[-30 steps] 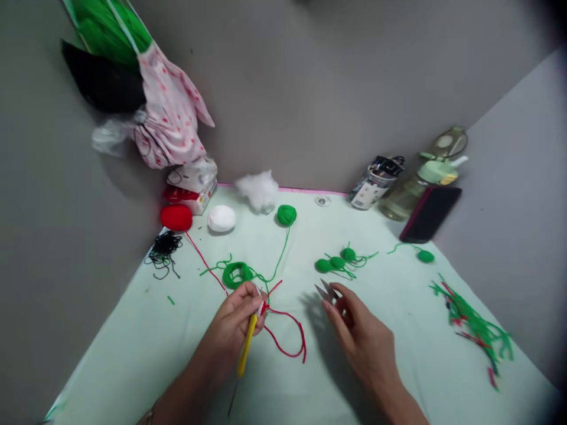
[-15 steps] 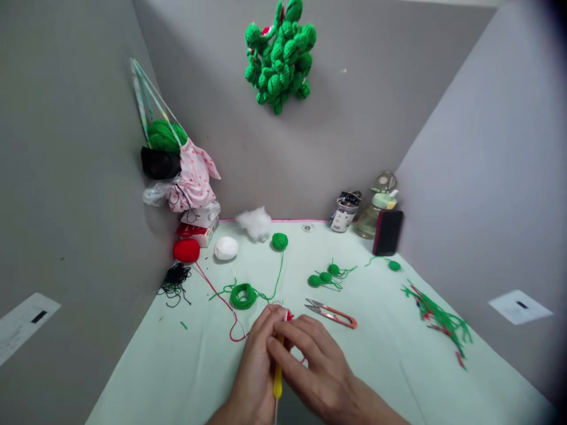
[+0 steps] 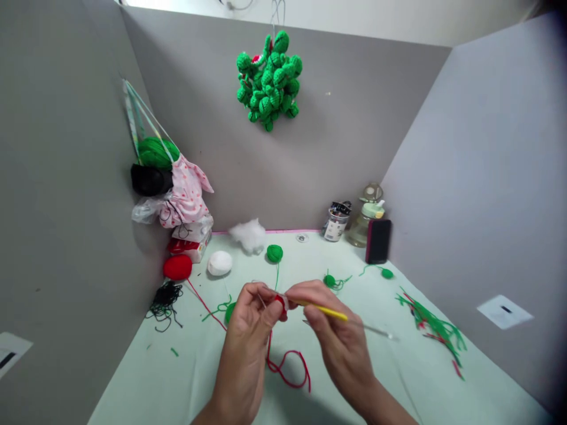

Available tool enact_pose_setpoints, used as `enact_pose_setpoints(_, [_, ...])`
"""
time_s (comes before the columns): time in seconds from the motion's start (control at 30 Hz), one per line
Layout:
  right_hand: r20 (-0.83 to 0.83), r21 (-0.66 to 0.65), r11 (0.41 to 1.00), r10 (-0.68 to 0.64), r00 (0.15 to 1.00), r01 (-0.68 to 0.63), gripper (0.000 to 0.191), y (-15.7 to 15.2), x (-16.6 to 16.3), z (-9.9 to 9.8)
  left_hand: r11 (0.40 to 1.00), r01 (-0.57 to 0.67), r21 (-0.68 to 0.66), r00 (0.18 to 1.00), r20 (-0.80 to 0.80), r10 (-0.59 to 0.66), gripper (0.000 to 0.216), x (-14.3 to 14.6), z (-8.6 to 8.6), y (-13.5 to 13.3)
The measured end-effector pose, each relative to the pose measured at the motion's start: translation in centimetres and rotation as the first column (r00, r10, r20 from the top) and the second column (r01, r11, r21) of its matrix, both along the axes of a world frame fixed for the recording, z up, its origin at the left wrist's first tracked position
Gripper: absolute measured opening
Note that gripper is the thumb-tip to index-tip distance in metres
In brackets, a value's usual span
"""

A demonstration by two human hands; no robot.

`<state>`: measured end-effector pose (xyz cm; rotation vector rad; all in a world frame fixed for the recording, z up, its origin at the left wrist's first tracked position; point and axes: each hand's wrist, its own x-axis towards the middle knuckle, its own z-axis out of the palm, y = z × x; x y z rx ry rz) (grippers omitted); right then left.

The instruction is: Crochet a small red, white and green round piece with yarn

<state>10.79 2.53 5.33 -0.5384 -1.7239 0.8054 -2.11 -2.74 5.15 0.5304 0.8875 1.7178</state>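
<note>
Above the middle of the table (image 3: 177,389), both of the person's hands come together over a scrap of crochet. The left hand (image 3: 248,333) has thumb and fingers closed in a pinch on a small red-and-white crocheted piece (image 3: 282,307), holding it up just in front of the right fingertips. The right hand (image 3: 339,333) is closed too, its grip around the yellow handle of a crochet hook (image 3: 334,313); one metal end reaches in at the piece, where I can't tell whether it is through a stitch, and the other sticks out past the hand to the right. Beneath the work, a strand of red yarn (image 3: 295,386) curls in a loose loop on the cloth.

Beyond the hands, near the back wall, sit a green yarn ball (image 3: 274,254), a white yarn ball (image 3: 220,263) and a tuft of white stuffing (image 3: 249,236). Over on the left, a red yarn ball (image 3: 178,267) lies just behind a tangle of black yarn (image 3: 166,298). To the right, a phone (image 3: 378,242) stands upright against a water bottle (image 3: 359,231), and green yarn offcuts (image 3: 434,327) are strewn nearer the edge. A cluster of green crocheted pieces (image 3: 270,82) hangs high on the wall.
</note>
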Motion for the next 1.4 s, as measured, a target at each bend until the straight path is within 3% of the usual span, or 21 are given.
enact_pose_setpoints(0.1, [-0.140, -0.249, 0.964, 0.057, 0.989, -0.090, 0.019, 1.2, -0.5, -0.2, 0.997, 0.064, -0.044, 0.996, -0.052, -0.066, 0.036, -0.7, -0.2, 0.6])
enact_pose_setpoints(0.2, [-0.200, -0.361, 0.918, 0.095, 0.975, -0.164, 0.016, 2.1, -0.9, -1.0, 0.991, 0.115, -0.073, 0.989, -0.086, -0.121, 0.039, -1.2, -1.0, 1.1])
enact_pose_setpoints(0.3, [-0.197, -0.364, 0.920, 0.076, 0.978, -0.145, 0.009, 2.6, -1.2, -1.8, 0.991, 0.108, -0.081, 0.985, -0.128, -0.118, 0.038, -1.4, -2.1, 1.6])
enact_pose_setpoints(0.43, [-0.094, -0.269, 0.954, 0.107, 0.990, -0.128, 0.008, 3.0, -1.3, -2.3, 0.995, 0.049, -0.082, 0.967, -0.246, -0.068, 0.045, -1.9, -3.2, 2.2])
enact_pose_setpoints(0.6, [0.003, -0.272, 0.958, 0.099, 0.995, -0.094, 0.005, 3.2, -1.0, -2.0, 0.992, 0.027, -0.124, 0.945, -0.321, -0.066, 0.051, -2.4, -3.3, 2.5])
enact_pose_setpoints(0.67, [-0.035, -0.367, 0.924, 0.099, 0.994, -0.105, 0.003, 3.3, -0.9, -1.9, 0.988, 0.043, -0.148, 0.956, -0.282, -0.084, 0.056, -2.4, -3.0, 2.4])
enact_pose_setpoints(0.77, [-0.190, -0.572, 0.794, 0.116, 0.975, -0.205, 0.009, 3.5, -0.7, -2.0, 0.976, 0.139, -0.168, 0.975, -0.148, -0.165, 0.061, -2.3, -2.3, 2.3])
enact_pose_setpoints(0.83, [-0.281, -0.634, 0.724, 0.113, 0.953, -0.272, 0.015, 3.6, -0.7, -2.1, 0.963, 0.210, -0.171, 0.973, -0.057, -0.223, 0.059, -2.3, -2.0, 2.2])
enact_pose_setpoints(0.87, [-0.300, -0.634, 0.720, 0.108, 0.948, -0.282, 0.015, 3.6, -0.8, -2.1, 0.956, 0.235, -0.173, 0.970, -0.016, -0.242, 0.056, -2.3, -1.8, 2.2])
enact_pose_setpoints(0.97, [-0.240, -0.537, 0.819, 0.080, 0.967, -0.201, 0.007, 3.2, -0.9, -2.1, 0.950, 0.253, -0.182, 0.966, 0.100, -0.238, 0.048, -2.1, -1.5, 2.2])
enact_pose_setpoints(1.03, [-0.162, -0.390, 0.915, 0.047, 0.986, -0.108, 0.012, 2.9, -0.9, -2.1, 0.953, 0.243, -0.184, 0.960, 0.186, -0.209, 0.046, -1.8, -1.4, 2.3])
enact_pose_setpoints(1.1, [-0.112, -0.255, 0.966, 0.022, 0.993, -0.050, 0.018, 2.6, -1.0, -2.1, 0.956, 0.230, -0.182, 0.950, 0.255, -0.180, 0.045, -1.6, -1.3, 2.4])
enact_pose_setpoints(1.17, [-0.094, -0.230, 0.973, 0.014, 0.995, -0.035, 0.018, 2.6, -1.0, -2.1, 0.961, 0.214, -0.173, 0.945, 0.287, -0.159, 0.043, -1.4, -1.2, 2.4])
enact_pose_setpoints(1.23, [-0.096, -0.293, 0.955, 0.016, 0.995, -0.044, 0.014, 2.7, -1.0, -2.1, 0.967, 0.200, -0.161, 0.950, 0.272, -0.152, 0.046, -1.4, -1.1, 2.4])
enact_pose_setpoints(1.4, [-0.214, -0.432, 0.882, 0.104, 0.971, -0.190, 0.006, 3.1, -0.6, -2.4, 0.971, 0.206, -0.123, 0.977, 0.079, -0.198, 0.062, -1.5, -1.2, 1.9])
